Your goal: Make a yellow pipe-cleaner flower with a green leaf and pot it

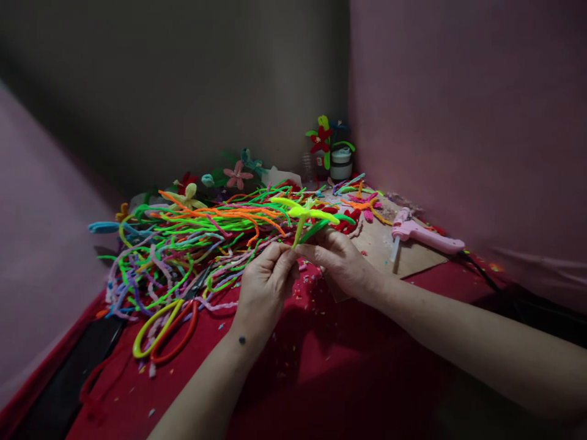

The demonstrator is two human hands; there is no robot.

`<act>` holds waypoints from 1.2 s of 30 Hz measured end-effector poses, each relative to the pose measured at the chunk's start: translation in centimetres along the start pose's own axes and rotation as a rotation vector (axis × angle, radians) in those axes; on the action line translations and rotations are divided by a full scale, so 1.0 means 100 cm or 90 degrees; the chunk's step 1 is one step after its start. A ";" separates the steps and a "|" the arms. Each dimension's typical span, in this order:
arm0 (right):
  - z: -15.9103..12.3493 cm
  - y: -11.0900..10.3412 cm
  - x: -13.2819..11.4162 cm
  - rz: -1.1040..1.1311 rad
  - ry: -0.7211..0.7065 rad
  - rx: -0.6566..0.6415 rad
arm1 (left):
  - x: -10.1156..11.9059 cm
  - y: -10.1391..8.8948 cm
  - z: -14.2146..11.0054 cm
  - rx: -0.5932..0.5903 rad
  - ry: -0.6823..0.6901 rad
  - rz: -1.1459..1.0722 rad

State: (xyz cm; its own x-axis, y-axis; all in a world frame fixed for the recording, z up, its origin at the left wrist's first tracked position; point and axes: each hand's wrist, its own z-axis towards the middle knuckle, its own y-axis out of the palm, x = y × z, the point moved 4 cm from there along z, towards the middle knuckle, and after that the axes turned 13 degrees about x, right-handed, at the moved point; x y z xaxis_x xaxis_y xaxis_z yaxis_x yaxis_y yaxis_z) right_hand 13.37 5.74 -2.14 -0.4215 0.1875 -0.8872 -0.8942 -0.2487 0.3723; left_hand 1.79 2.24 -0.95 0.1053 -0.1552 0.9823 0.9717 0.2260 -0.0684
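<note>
A bright yellow pipe-cleaner flower [312, 212] stands upright above my fingertips, its petals spread to the sides. My left hand [266, 284] is closed, thumb and forefinger pinching the lower end of its yellow-green stem [299, 232]. From the right, my right hand [343, 260] meets it at the same spot, its thumb pressed against the stem base. A green leaf-shaped pipe cleaner [316, 230] slants up to the right, just above the right fingers; where it joins the stem is hidden. The right fingertips are partly out of sight behind the thumb.
Loose pipe cleaners [215, 223] are heaped at left. Scissors [174, 333] with yellow and red handles lie before them. At right, a pink glue gun [426, 235] rests on cardboard [415, 260]. Finished flowers [321, 139] and a lidded jar [341, 164] stand behind.
</note>
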 end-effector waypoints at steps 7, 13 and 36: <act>-0.002 0.003 -0.004 -0.019 -0.012 -0.022 | 0.002 -0.004 -0.001 0.031 0.086 0.093; -0.001 0.002 0.003 0.045 0.013 -0.036 | 0.006 -0.005 -0.002 0.025 0.053 0.038; -0.003 0.000 -0.008 -0.010 -0.043 -0.071 | -0.004 0.001 -0.002 -0.186 -0.215 -0.211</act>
State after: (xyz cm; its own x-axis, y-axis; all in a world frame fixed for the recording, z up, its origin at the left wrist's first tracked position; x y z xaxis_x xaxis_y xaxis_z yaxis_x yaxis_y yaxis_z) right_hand 13.78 5.34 -1.48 -0.4200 0.2543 -0.8712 -0.8801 -0.3484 0.3226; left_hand 1.85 2.11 -1.38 -0.2433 0.1559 0.9573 0.9645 -0.0661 0.2559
